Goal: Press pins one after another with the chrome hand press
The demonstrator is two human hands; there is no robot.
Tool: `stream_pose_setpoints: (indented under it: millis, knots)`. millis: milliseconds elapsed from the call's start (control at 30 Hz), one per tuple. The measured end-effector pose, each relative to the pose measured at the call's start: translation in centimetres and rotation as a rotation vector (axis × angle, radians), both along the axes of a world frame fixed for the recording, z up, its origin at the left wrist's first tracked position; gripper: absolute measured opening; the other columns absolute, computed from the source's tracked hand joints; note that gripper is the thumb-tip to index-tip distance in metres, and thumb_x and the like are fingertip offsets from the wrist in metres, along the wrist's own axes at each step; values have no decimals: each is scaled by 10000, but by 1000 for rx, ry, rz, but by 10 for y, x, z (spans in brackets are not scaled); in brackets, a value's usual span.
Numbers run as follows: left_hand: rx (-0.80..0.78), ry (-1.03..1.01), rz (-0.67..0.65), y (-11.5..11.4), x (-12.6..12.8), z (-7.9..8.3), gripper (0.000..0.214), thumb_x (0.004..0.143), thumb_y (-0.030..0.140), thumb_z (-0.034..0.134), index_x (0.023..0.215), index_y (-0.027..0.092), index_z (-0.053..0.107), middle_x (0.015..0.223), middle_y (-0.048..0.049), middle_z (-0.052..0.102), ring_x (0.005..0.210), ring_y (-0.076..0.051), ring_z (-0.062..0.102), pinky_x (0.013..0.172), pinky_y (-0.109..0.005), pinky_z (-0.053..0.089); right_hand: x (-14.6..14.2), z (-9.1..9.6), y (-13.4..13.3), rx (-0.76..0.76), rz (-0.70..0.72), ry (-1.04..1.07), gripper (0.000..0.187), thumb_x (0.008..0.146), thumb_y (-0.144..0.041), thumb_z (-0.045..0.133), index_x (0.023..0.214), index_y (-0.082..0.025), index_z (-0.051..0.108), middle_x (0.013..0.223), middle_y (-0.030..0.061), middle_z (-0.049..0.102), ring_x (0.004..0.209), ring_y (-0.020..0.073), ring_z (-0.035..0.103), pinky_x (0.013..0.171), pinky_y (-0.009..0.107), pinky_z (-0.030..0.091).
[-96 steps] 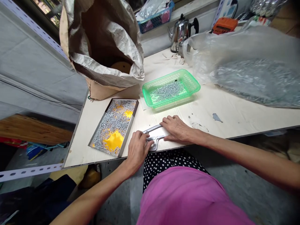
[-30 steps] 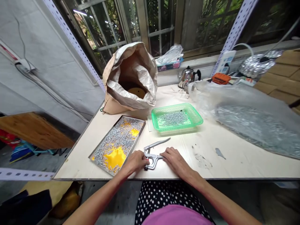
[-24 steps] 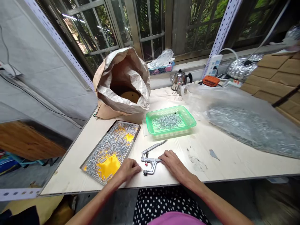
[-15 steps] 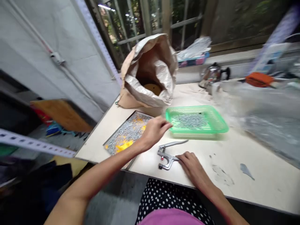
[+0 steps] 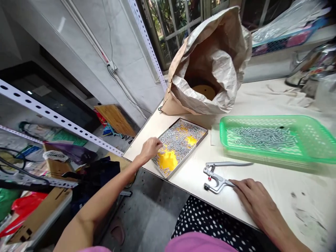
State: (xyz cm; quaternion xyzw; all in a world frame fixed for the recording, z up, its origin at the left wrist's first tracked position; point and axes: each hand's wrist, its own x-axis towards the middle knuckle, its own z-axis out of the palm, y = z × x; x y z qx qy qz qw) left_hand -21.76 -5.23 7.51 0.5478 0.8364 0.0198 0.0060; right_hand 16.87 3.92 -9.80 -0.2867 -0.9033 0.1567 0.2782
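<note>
My left hand (image 5: 149, 148) reaches over the near left edge of a metal tray (image 5: 179, 146) lined in yellow and strewn with small silver pieces; its fingers are curled in a pinch among them. My right hand (image 5: 256, 201) lies on the white table (image 5: 267, 175), fingers resting on the lower handle of silver snap pliers (image 5: 219, 174), whose upper handle stands apart. A green plastic basket (image 5: 278, 138) with more silver pieces sits behind the pliers.
A large open paper sack (image 5: 211, 63) stands at the back of the table. A kettle (image 5: 309, 66) is at the far right. Perforated shelf rails (image 5: 52, 117), boxes and bags fill the floor area to the left.
My left hand left the pliers, swung over toward the basket, then dropped to the tray's near edge. My right hand stayed on the pliers. The view turned left.
</note>
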Motion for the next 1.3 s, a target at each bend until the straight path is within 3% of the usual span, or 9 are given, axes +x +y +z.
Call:
stream_pose_setpoints:
  millis: [133, 267, 433, 633, 833, 967, 1067, 1167, 1300]
  knots:
    - [-54, -15, 14, -26, -12, -40, 150, 877, 241, 584, 877, 179, 721, 915, -57, 698, 922, -192, 624, 765, -256, 449, 0, -3, 1, 7, -5, 9, 438, 1000, -459, 319, 1118, -216, 664, 864, 84, 573, 755, 224, 527, 711, 384, 450]
    - [-133, -20, -39, -22, -9, -56, 192, 907, 293, 561, 991, 170, 682, 1028, -81, 656, 1016, -215, 575, 838, -288, 441, 0, -2, 2, -3, 2, 23, 431, 993, -474, 345, 1106, -215, 670, 854, 81, 575, 758, 223, 528, 703, 380, 455]
    - [-170, -35, -73, -13, -10, -64, 178, 935, 223, 486, 935, 151, 649, 1035, -118, 606, 1058, -241, 521, 893, -337, 425, -1, -1, 1, -35, 8, 25, 416, 986, -473, 371, 1130, -219, 668, 871, 82, 582, 767, 219, 535, 715, 380, 464]
    - [-158, -82, -56, -18, -15, -68, 211, 925, 132, 412, 912, 146, 621, 1085, -139, 574, 1086, -256, 496, 895, -365, 422, -3, -1, 1, -22, 10, 31, 409, 983, -473, 385, 1141, -224, 668, 850, 75, 573, 750, 216, 534, 703, 371, 463]
    - [-68, -262, 34, -25, -22, -68, 101, 843, 127, 528, 806, 133, 623, 1012, -131, 616, 1028, -254, 540, 911, -366, 415, 0, -3, 1, -6, 20, -4, 413, 978, -487, 391, 1143, -223, 662, 858, 78, 582, 755, 216, 547, 708, 370, 469]
    - [75, -455, 129, -29, -30, -69, 72, 773, 142, 624, 704, 154, 606, 837, -58, 625, 880, -195, 571, 870, -316, 433, -1, 21, -7, 32, -28, -36, 504, 930, -574, 441, 1242, -215, 607, 1028, 124, 619, 908, 280, 576, 785, 435, 473]
    - [208, -643, 237, -30, -36, -70, 112, 745, 166, 667, 666, 149, 590, 685, -15, 584, 721, -150, 566, 746, -273, 464, -24, 61, -15, 0, -45, 77, 476, 935, -550, 458, 1244, -218, 604, 1108, 133, 630, 1032, 296, 574, 877, 448, 459]
    - [323, -894, 319, -29, -33, -65, 227, 773, 318, 700, 698, 135, 589, 571, 24, 528, 552, -103, 529, 591, -228, 465, -77, 101, -23, -213, 138, 216, 329, 986, -420, 420, 1149, -243, 644, 1055, 96, 661, 968, 227, 618, 836, 363, 492]
    - [458, -1172, 330, -27, -17, -53, 373, 723, 449, 776, 760, 124, 598, 604, 18, 560, 529, -78, 548, 586, -216, 507, -171, 119, -30, -419, 381, 329, 301, 991, -335, 416, 1127, -227, 662, 1014, 73, 675, 920, 199, 627, 839, 362, 506]
